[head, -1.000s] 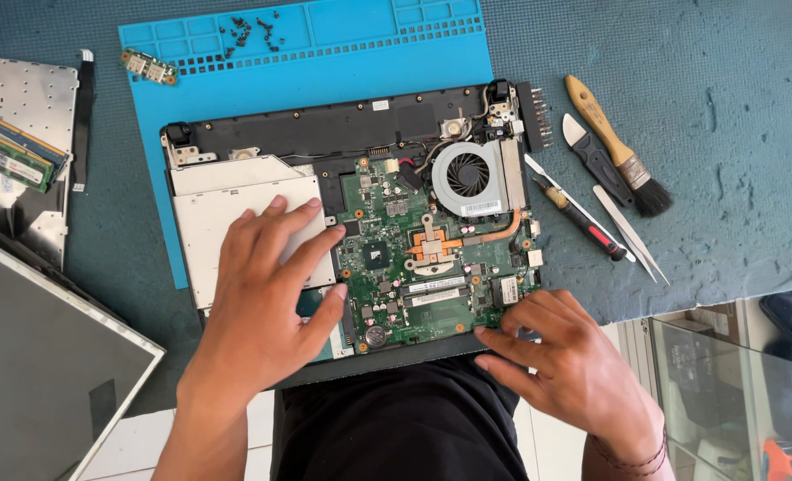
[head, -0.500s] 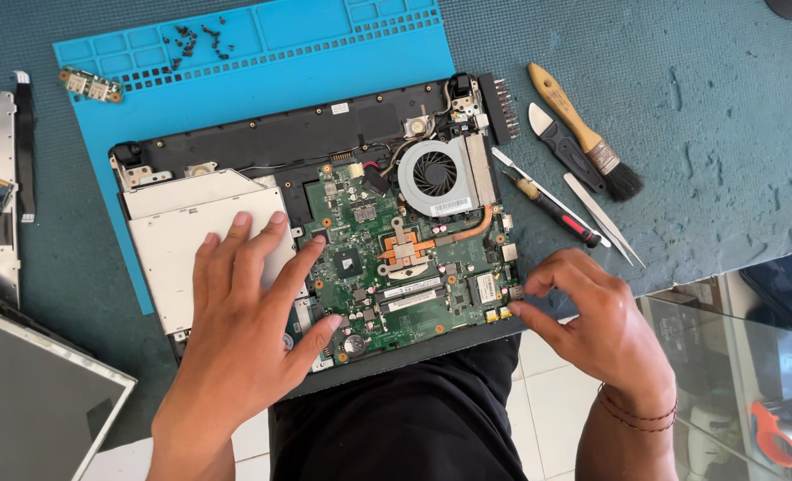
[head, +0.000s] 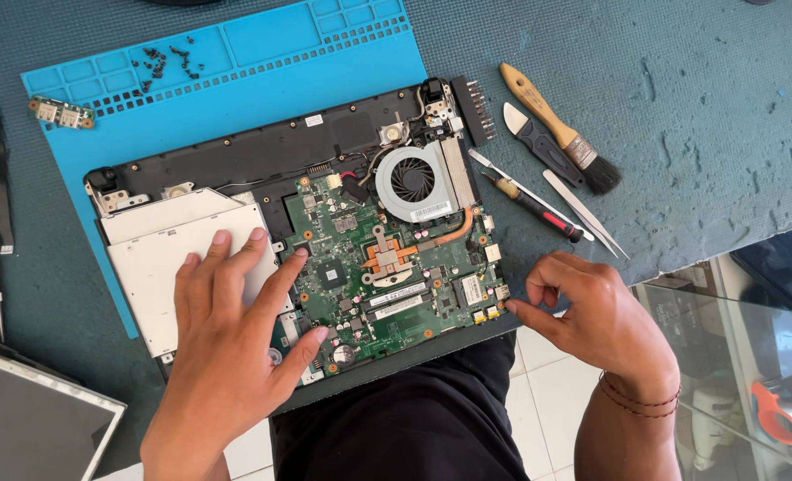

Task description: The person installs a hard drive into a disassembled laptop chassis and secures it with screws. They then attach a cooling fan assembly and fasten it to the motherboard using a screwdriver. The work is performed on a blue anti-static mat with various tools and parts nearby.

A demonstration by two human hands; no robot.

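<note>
Since the earlier frame, the right hand [head: 596, 316] had slid off the green motherboard [head: 387, 267] to the laptop base's [head: 271, 156] right front corner, fingertips pinched together against the edge there, nothing visibly held. The left hand [head: 235, 334] lay flat with fingers spread, across the silver optical drive [head: 160, 258] and the board's left edge. The base sat on a blue mat [head: 235, 62] on the tabletop [head: 707, 116]; a brush [head: 560, 129] and a screwdriver [head: 534, 203] lay to its right.
</note>
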